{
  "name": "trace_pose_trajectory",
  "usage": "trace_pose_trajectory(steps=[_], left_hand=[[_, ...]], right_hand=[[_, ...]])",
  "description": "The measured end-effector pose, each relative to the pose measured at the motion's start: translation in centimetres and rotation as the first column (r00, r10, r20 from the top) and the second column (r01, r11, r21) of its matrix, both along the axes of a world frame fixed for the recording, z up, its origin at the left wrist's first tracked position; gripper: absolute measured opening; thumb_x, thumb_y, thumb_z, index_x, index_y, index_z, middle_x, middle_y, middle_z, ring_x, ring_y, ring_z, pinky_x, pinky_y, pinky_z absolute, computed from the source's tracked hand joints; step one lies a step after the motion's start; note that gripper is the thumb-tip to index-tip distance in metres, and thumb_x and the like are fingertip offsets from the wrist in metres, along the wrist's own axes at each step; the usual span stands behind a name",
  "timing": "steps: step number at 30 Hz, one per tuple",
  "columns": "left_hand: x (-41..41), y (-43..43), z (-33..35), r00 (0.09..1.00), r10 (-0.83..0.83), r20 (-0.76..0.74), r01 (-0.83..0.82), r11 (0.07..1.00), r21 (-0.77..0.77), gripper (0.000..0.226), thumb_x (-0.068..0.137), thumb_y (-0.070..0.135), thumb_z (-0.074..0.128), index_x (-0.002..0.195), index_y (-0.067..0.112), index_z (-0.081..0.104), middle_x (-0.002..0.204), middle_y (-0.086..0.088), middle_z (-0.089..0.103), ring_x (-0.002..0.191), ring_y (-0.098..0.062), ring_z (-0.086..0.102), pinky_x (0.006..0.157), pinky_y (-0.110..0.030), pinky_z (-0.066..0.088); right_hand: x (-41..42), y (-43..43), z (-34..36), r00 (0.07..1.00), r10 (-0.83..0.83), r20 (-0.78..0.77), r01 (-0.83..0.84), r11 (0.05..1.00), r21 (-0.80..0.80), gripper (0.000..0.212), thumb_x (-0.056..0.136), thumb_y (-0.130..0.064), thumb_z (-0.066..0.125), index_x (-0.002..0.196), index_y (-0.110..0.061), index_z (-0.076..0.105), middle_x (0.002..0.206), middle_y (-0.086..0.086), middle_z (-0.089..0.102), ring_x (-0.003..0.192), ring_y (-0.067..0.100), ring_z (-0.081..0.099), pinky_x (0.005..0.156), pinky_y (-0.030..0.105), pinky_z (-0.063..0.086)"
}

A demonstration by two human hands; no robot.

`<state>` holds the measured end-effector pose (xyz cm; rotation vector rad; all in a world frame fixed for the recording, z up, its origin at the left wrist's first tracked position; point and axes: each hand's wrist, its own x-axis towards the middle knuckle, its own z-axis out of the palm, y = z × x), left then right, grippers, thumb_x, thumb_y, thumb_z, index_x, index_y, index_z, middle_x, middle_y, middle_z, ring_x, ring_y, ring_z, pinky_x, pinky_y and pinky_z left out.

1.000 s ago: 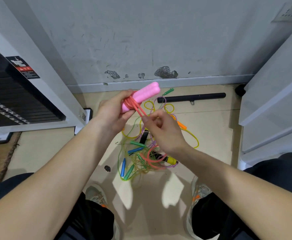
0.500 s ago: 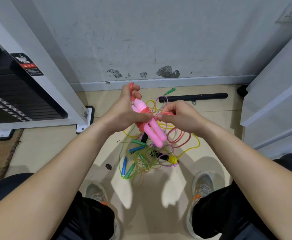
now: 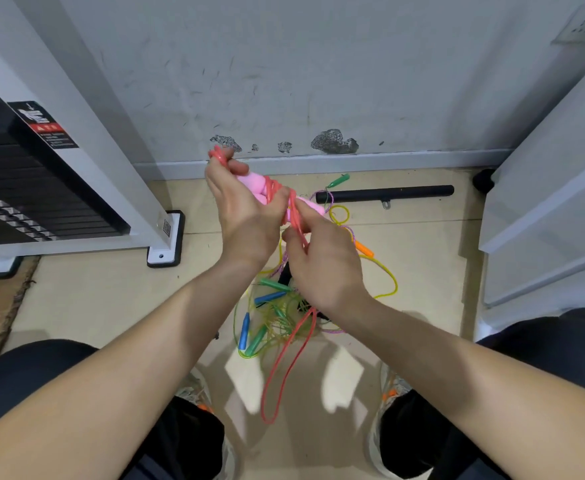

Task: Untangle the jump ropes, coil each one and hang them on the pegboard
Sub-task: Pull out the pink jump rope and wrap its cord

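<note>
The person's left hand (image 3: 246,216) is raised in the middle of the scene, its fingers curled round a pair of pink plastic jump-rope handles (image 3: 254,180), which lie side by side with turns of thin red rubbery cord (image 3: 285,372) wound about them; a small bend of that cord sticks up past the fingertips. Just to the right and nearer, the right hand (image 3: 325,268) pinches the same cord between thumb and fingers, and below that hand a long loop of it hangs toward the near floor. On the beige tiled floor (image 3: 93,299) beneath the hands lies a tangled heap of other jump ropes (image 3: 270,317) with green, blue and orange handles and yellow and purple cords. A black cylindrical bar (image 3: 388,192) rests on the floor near the far wall.
</note>
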<state>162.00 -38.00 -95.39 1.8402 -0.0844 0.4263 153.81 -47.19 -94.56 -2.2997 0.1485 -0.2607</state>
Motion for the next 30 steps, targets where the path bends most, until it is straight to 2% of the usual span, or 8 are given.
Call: trace_pose_trajectory(steps=[4,7,10,13,17,22,26,30], left_hand=[[1.6,0.4,-0.4,0.967,0.043,-0.249,-0.106,0.964,-0.243,0.079,0.067,0.027,0.083,0.127,0.016,0.032,0.118,-0.002,0.041,0.118,-0.022,0.051,0.103,-0.032,0.047],[2.6,0.8,-0.1,0.85,-0.129,-0.511,-0.178,0.843,-0.508,0.081,0.072,0.015,0.085,0.133,0.004,0.034,0.13,-0.013,0.047,0.093,-0.027,0.066,0.065,-0.038,0.061],[2.7,1.5,0.6,0.779,-0.302,-0.549,-0.168,0.743,-0.648,0.072,0.075,0.007,0.081,0.133,-0.011,0.042,0.129,-0.03,0.058,0.093,-0.039,0.072,0.063,-0.042,0.061],[2.3,2.1,1.7,0.684,-0.407,-0.605,-0.109,0.763,-0.637,0.026,0.088,0.01,0.069,0.111,-0.001,0.067,0.113,-0.021,0.071,0.098,-0.031,0.073,0.065,-0.032,0.06],[1.9,3.2,2.1,0.575,-0.588,-0.569,0.051,0.72,-0.692,0.038,0.086,0.012,0.065,0.121,-0.003,0.065,0.123,-0.018,0.068,0.113,-0.032,0.067,0.089,-0.04,0.058],[0.8,2.8,2.4,0.581,-0.626,-0.52,0.229,0.739,-0.634,0.012,0.084,0.01,0.069,0.089,0.005,0.06,0.094,-0.015,0.064,0.089,-0.03,0.066,0.071,-0.038,0.06],[0.4,2.7,2.6,0.639,-0.604,-0.476,0.329,0.774,-0.541,0.057,0.058,0.028,0.087,0.095,0.02,0.045,0.085,0.002,0.048,0.07,-0.012,0.058,0.064,-0.033,0.056],[0.1,2.4,2.7,0.718,-0.512,-0.472,0.381,0.856,-0.35,0.09,0.054,0.021,0.087,0.129,0.019,0.037,0.11,0.005,0.043,0.09,-0.007,0.057,0.062,-0.03,0.058]], right_hand=[[-1.6,1.4,-0.4,0.998,0.063,0.028,-0.062,0.998,-0.026,0.055,0.096,-0.042,0.033,0.151,-0.04,0.031,0.086,0.001,0.066,0.084,0.032,0.061,0.069,0.042,0.048],[-1.5,1.4,-1.3,1.0,0.006,0.007,-0.007,0.984,0.175,0.027,0.101,-0.04,0.032,0.122,-0.034,0.048,0.074,-0.007,0.059,0.078,0.026,0.06,0.067,0.042,0.044],[0.0,-0.2,-2.1,0.988,-0.007,-0.155,0.068,0.919,0.389,0.021,0.104,-0.034,0.043,0.089,-0.03,0.057,0.064,-0.012,0.051,0.06,0.01,0.048,0.059,0.033,0.04],[1.2,-2.2,-2.0,0.973,0.075,-0.219,0.011,0.929,0.369,0.041,0.103,-0.04,0.048,0.069,-0.02,0.057,0.056,-0.013,0.045,0.051,0.005,0.039,0.054,0.024,0.03],[2.2,-5.0,-1.6,0.973,0.116,-0.201,-0.049,0.949,0.311,0.06,0.093,-0.053,0.062,0.059,-0.008,0.04,0.06,0.001,0.029,0.056,0.013,0.027,0.058,0.033,0.021],[3.1,-6.5,-1.8,0.947,0.187,-0.262,-0.11,0.953,0.284,0.076,0.07,-0.071,0.071,0.096,0.0,0.069,0.078,0.013,0.065,0.074,0.007,0.048,0.075,0.043,0.053],[3.6,-7.2,-1.9,0.944,0.151,-0.292,-0.072,0.962,0.262,0.043,0.074,-0.044,0.078,0.096,-0.007,0.073,0.077,-0.006,0.061,0.073,0.007,0.049,0.076,0.054,0.055],[3.1,-7.4,-0.9,0.955,0.129,-0.267,-0.062,0.967,0.247,0.014,0.072,-0.015,0.061,0.057,-0.015,0.062,0.058,-0.005,0.05,0.058,0.011,0.04,0.057,0.03,0.035]])
